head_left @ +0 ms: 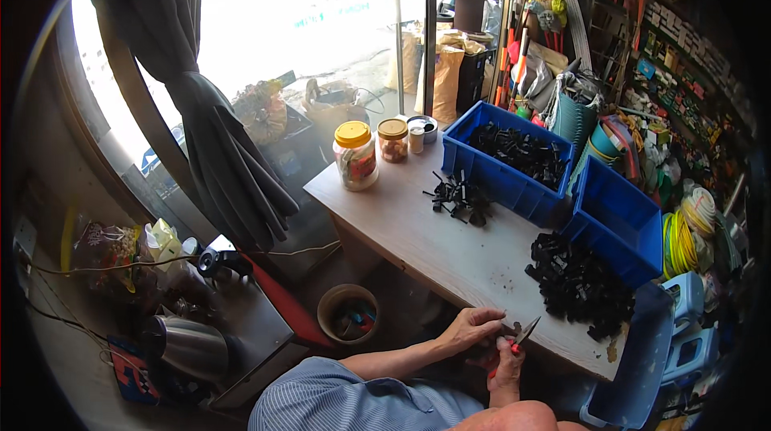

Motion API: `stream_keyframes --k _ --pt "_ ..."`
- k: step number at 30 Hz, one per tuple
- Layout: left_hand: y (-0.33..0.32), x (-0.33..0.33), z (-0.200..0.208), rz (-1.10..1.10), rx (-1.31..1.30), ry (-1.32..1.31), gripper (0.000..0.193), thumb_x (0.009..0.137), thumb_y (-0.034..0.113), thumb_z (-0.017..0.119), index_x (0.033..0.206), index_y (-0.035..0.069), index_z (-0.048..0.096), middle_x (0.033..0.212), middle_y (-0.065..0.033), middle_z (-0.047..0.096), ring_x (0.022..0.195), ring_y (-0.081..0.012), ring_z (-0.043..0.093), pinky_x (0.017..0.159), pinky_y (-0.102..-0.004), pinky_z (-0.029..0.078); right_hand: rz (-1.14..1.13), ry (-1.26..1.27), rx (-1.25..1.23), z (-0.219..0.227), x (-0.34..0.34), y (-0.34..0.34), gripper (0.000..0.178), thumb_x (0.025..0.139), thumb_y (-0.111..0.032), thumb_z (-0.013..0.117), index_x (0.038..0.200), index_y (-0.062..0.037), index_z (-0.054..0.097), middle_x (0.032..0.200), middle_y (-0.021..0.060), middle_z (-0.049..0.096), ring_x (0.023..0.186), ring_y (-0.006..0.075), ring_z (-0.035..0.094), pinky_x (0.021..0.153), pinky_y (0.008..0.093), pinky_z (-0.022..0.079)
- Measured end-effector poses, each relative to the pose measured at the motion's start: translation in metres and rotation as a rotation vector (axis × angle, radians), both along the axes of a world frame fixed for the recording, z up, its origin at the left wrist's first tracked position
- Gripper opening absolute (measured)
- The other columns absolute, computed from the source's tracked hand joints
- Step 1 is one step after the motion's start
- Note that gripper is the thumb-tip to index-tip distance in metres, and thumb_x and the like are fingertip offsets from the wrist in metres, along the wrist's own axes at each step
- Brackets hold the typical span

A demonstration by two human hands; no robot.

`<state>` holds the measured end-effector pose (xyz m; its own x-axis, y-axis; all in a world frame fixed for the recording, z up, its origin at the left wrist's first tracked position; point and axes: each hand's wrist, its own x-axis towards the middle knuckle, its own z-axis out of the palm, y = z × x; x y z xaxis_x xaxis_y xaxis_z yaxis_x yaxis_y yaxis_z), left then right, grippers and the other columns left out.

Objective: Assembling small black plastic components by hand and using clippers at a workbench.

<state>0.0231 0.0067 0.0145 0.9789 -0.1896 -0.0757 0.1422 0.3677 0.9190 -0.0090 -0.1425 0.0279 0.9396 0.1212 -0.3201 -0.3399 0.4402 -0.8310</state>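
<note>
In the lower centre of the frame, the right hand's [506, 367] fingers gripped red-handled scissors [526, 331], blades toward the upper right. The left hand [472, 331] was just beside, fingers bent; I couldn't tell whether they pinched anything. Black pieces [574, 282] lay heaped on the worktop [438, 258], right of centre.

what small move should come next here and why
Perhaps turn the red-handled tool toward the left hand: the right hand grips it close by, but its metal tip points away. Whether the left hand holds anything is unclear.
</note>
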Motion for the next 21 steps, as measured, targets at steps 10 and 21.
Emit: stream_keyframes --k 10,21 --pt "-0.003 -0.005 -0.013 0.099 0.288 -0.116 0.038 0.098 0.021 0.056 0.129 0.000 0.058 0.084 -0.0113 0.069 0.072 -0.0183 0.064 0.064 -0.0322 0.052 -0.175 -0.019 -0.139 -0.035 0.002 -0.009 0.035 0.080 -0.014 0.063 0.112 -0.0036 0.054 0.105 0.0100 0.057 0.087 0.0223 0.061 0.075 0.0368 0.056" --pt "-0.009 -0.013 -0.011 -0.078 0.468 -0.300 0.035 0.101 0.029 0.055 0.120 0.001 0.066 0.087 -0.0138 0.070 0.077 -0.0181 0.068 0.069 -0.0296 0.056 -0.267 -0.052 -0.073 -0.025 0.001 -0.003 0.021 0.078 -0.012 0.062 0.099 -0.0110 0.059 0.081 -0.0006 0.057 0.069 0.0119 0.058 0.064 0.0272 0.051"
